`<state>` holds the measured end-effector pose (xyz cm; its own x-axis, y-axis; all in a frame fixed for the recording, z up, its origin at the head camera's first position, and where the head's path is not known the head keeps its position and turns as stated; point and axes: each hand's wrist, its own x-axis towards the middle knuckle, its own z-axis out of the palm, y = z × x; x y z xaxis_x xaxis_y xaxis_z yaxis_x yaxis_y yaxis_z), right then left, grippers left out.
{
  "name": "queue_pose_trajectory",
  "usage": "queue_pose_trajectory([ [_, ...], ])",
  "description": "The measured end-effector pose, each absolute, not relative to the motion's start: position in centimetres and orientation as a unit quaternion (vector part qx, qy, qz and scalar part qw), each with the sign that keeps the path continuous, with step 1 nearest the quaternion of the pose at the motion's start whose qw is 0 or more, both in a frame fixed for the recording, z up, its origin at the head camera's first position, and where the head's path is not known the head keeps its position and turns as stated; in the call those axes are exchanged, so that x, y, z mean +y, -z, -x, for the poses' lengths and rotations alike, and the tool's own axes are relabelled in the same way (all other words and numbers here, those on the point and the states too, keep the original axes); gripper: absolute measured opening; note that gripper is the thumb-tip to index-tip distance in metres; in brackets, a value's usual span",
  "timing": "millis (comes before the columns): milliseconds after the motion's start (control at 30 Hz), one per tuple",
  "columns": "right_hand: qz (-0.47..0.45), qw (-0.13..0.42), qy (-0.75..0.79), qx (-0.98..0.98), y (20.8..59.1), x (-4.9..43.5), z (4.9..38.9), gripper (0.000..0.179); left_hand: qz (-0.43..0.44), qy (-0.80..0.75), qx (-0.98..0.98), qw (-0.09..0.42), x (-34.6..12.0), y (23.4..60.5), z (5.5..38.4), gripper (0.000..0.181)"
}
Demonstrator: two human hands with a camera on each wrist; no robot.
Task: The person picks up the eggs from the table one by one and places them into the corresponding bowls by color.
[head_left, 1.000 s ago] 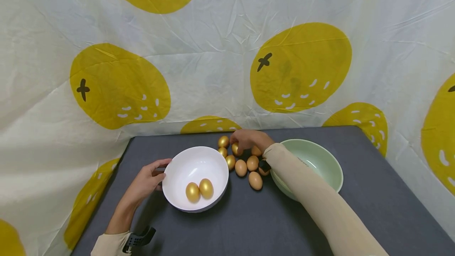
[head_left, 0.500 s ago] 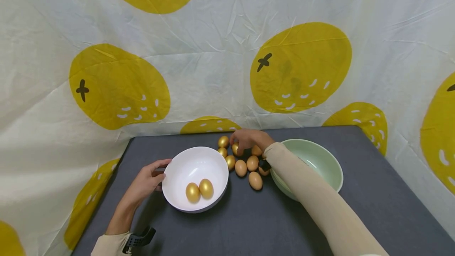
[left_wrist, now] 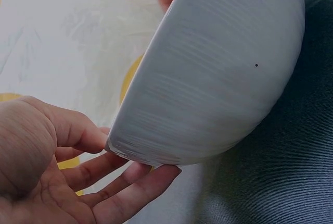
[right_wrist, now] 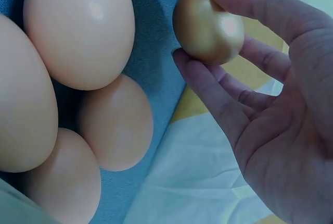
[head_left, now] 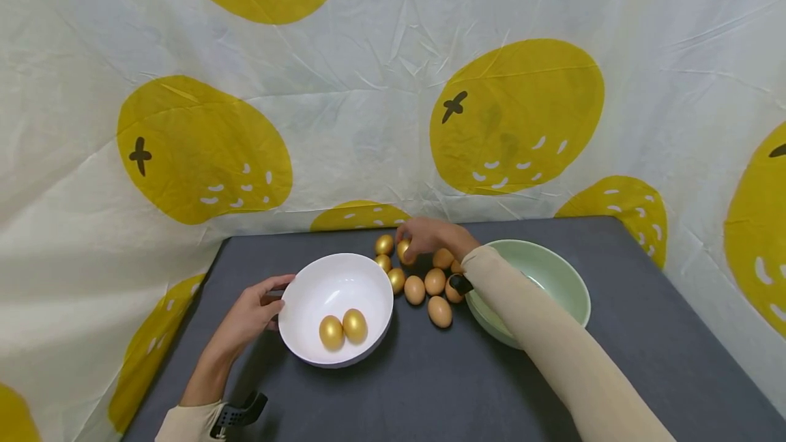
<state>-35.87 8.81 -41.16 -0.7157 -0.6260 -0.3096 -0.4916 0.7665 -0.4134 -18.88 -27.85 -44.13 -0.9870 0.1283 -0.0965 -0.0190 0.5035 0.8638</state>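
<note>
My right hand point(head_left: 428, 236) pinches a golden egg point(right_wrist: 205, 28) between thumb and fingertips at the far side of the egg cluster. With thumb and fingers at its left rim, my left hand point(head_left: 248, 312) holds a white bowl point(head_left: 344, 278). Inside that bowl lie two golden eggs point(head_left: 355, 326) side by side. Three more golden eggs point(head_left: 396, 281) sit on the table just right of the bowl. Several brown eggs point(head_left: 439, 312) lie between the two bowls, some partly covered by the right forearm. The left wrist view shows the white bowl's outer wall point(left_wrist: 223, 78) close up.
A light green bowl point(head_left: 555, 278) stands on the right, partly hidden under the right sleeve point(head_left: 552, 340). The dark grey table point(head_left: 405, 387) ends at the back against a white cloth point(head_left: 368, 135) printed with yellow fruit.
My right hand has risen slightly with the golden egg in its fingertips. My left hand and the white bowl stay in place; the head view shifts a little.
</note>
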Motion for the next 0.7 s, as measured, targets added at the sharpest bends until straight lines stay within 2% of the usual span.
queue_pose_trajectory([
  [700, 0.326, 0.197, 0.250, 0.890, 39.3, 9.0, 34.2, 0.052, -0.026, -0.497, 0.864, 0.076, -28.0, 43.9, 19.0, 0.050],
])
